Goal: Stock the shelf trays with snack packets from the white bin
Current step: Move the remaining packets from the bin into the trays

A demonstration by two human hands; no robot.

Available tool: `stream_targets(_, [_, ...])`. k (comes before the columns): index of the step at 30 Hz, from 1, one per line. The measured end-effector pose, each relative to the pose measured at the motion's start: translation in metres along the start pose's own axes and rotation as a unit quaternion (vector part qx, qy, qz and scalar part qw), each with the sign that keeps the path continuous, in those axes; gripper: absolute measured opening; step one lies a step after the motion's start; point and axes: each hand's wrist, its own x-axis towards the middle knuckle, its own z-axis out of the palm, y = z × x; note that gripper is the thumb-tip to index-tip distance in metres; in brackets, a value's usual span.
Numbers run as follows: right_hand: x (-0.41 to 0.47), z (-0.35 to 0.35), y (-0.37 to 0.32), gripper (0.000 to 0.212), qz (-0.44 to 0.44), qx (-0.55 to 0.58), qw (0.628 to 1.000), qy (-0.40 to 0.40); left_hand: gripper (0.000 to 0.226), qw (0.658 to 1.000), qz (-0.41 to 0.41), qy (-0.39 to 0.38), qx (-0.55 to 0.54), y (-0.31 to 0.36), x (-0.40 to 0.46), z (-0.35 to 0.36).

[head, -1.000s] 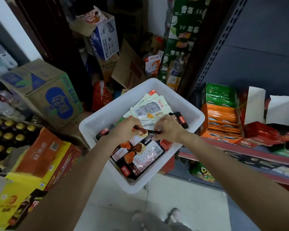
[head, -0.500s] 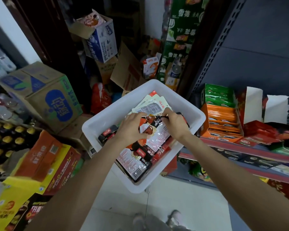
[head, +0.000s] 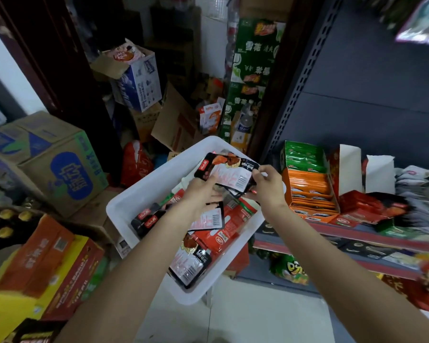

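Two hands hold a small stack of black snack packets (head: 227, 173) above the far end of the white bin (head: 144, 191), with the printed white backs and barcodes facing up. The left hand (head: 200, 194) grips the stack's near left edge, fingers curled under it, while the right hand (head: 266, 185) pinches its right end between thumb and fingertips. Below them the bin is filled with more loose packets, black ones (head: 146, 220) at its left side and near corner, and red ones (head: 229, 227) toward the right. Just right of the bin stands the shelf (head: 357, 235) with a red front lip, carrying an orange tray (head: 310, 194) packed with upright orange packets and a green tray (head: 303, 157) behind it, then an open red carton (head: 344, 169) with white flaps and loosely piled red packets (head: 366, 206). To the left of the bin sit stacked cardboard boxes (head: 60, 169), and orange and yellow cartons (head: 42, 263) lie nearer the camera.
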Motion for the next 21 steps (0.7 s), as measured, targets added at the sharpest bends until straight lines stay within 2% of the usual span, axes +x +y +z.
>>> stream_targets(2, [-0.005, -0.009, -0.003, 0.015, 0.005, 0.022, 0.998, -0.064, 0.019, 0.993, 0.024, 0.015, -0.119, 0.007, 0.001, 0.012])
stream_targets(4, [-0.007, -0.020, -0.005, 0.011, 0.016, 0.014, 0.993, -0.117, 0.010, 0.987, 0.062, 0.035, -0.142, 0.010, 0.002, 0.020])
stream_targets(6, [-0.003, -0.035, -0.007, 0.004, 0.022, -0.003, 0.993, -0.116, 0.016, 0.991, 0.087, 0.018, -0.100, 0.012, 0.004, 0.030])
stream_targets(8, [0.002, -0.051, -0.008, 0.011, 0.024, 0.000, 0.995, -0.100, 0.025, 0.992, 0.119, -0.022, -0.038, 0.015, 0.003, 0.046])
stream_targets(10, [0.005, -0.068, -0.008, 0.003, -0.013, -0.012, 0.996, -0.089, 0.037, 0.985, 0.166, -0.028, 0.040, 0.018, -0.003, 0.067])
stream_targets(12, [0.009, -0.085, -0.006, 0.010, -0.056, -0.039, 0.997, -0.049, 0.051, 0.960, 0.233, 0.033, 0.153, 0.020, -0.002, 0.090])
stream_targets(14, [0.012, -0.103, -0.004, 0.010, -0.097, -0.061, 0.993, -0.023, 0.048, 0.922, 0.282, 0.081, 0.254, 0.024, -0.004, 0.116])
stream_targets(15, [0.013, -0.113, -0.004, 0.012, -0.124, -0.080, 0.989, -0.028, 0.044, 0.917, 0.290, 0.067, 0.267, 0.027, -0.006, 0.130])
stream_targets(17, [0.013, -0.136, -0.004, 0.026, -0.152, -0.082, 0.982, -0.075, 0.050, 0.928, 0.284, -0.002, 0.240, 0.033, -0.010, 0.157])
stream_targets(19, [0.010, -0.162, -0.003, 0.037, -0.140, -0.040, 0.979, -0.141, 0.059, 0.933, 0.284, -0.048, 0.216, 0.036, -0.012, 0.182])
stream_targets(21, [0.015, -0.190, 0.003, 0.042, -0.124, -0.034, 0.978, -0.164, 0.059, 0.932, 0.298, -0.067, 0.195, 0.036, -0.010, 0.206])
